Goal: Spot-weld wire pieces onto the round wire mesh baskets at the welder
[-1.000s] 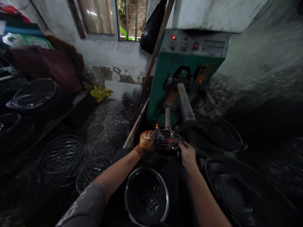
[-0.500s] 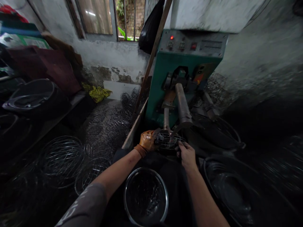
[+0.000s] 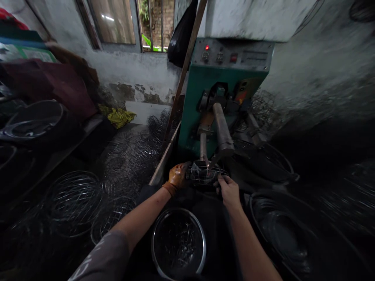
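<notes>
- Gloved in orange, my left hand (image 3: 177,176) grips the left edge of a small wire basket (image 3: 206,174), fingers curled onto its rim.
- Bare, my right hand (image 3: 227,190) pinches the basket's near right edge, thumb and fingers closed on the wire.
- Between my two hands the wire basket sits level, right under the tip of the upper electrode arm (image 3: 222,128) of the green welding machine (image 3: 222,89).
- A thinner lower rod (image 3: 203,146) of the machine comes down just left of that arm and ends at the far side of the basket.
- One red lamp (image 3: 207,47) glows on the machine's grey control panel (image 3: 233,55).
- Close to my body, below my forearms, a round metal bowl (image 3: 178,244) holds a heap of short wire pieces.
- To my left, finished wire baskets (image 3: 73,199) lie piled on the floor, and a tangle of more wire work (image 3: 137,146) lies beyond them, near the wall.
- A wooden pole (image 3: 183,74) leans across the left side of the machine.
- At my right, dark round basins (image 3: 281,234) sit stacked; their contents are too dim to make out.
- Against the far wall I see a yellow rag (image 3: 118,116) and a barred window (image 3: 150,23) above it.
</notes>
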{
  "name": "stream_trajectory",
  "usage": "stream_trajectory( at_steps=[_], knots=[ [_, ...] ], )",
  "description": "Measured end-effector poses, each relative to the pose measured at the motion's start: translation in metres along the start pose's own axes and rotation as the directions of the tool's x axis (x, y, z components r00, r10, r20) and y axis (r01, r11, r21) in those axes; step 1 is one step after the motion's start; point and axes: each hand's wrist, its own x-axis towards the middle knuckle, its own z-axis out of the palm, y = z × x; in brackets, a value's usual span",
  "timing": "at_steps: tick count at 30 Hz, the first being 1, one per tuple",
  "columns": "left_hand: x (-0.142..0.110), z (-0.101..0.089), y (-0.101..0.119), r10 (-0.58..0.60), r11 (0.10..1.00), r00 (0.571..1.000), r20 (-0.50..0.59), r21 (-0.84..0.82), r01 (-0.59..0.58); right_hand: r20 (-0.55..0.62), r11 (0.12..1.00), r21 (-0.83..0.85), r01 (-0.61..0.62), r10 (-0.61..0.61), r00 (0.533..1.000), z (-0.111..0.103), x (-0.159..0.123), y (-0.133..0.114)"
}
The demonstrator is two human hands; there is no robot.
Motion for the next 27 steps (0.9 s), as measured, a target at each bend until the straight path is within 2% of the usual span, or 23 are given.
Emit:
stream_trajectory(
  at_steps=[4, 8, 10, 15, 20, 24, 27],
  knots=[
    [-0.021, -0.014, 0.001, 0.095, 0.994, 0.987, -0.133, -0.033, -0.1, 0.063, 0.996, -0.069, 0.061, -0.056, 0.996, -0.009, -0.021, 0.006],
    [-0.058, -0.044, 0.01, 0.263, 0.961, 0.912, -0.316, -0.002, -0.278, 0.097, 0.985, -0.145, 0.091, -0.078, 0.992, -0.023, -0.06, 0.017],
    [-0.076, -0.059, 0.017, 0.296, 0.951, 0.9, -0.32, 0.01, -0.309, 0.105, 0.981, -0.165, 0.102, -0.085, 0.991, -0.03, -0.078, 0.024],
    [-0.099, -0.082, 0.031, 0.302, 0.952, 0.922, -0.242, 0.033, -0.303, 0.035, 0.992, -0.111, 0.058, -0.054, 0.998, -0.04, -0.107, 0.037],
    [-0.091, -0.076, 0.031, 0.285, 0.948, 0.905, -0.316, -0.048, -0.315, 0.042, 1.0, -0.028, -0.013, 0.014, 0.999, -0.036, -0.097, 0.028],
    [-0.081, -0.059, 0.019, 0.211, 0.973, 0.936, -0.282, -0.027, -0.227, 0.079, 1.0, 0.002, 0.009, -0.01, 0.997, -0.029, -0.074, 0.02],
    [-0.073, -0.049, 0.01, 0.147, 0.987, 0.956, -0.255, -0.031, -0.16, 0.095, 0.996, 0.076, -0.054, 0.047, 0.994, -0.023, -0.056, 0.02]
  ],
)
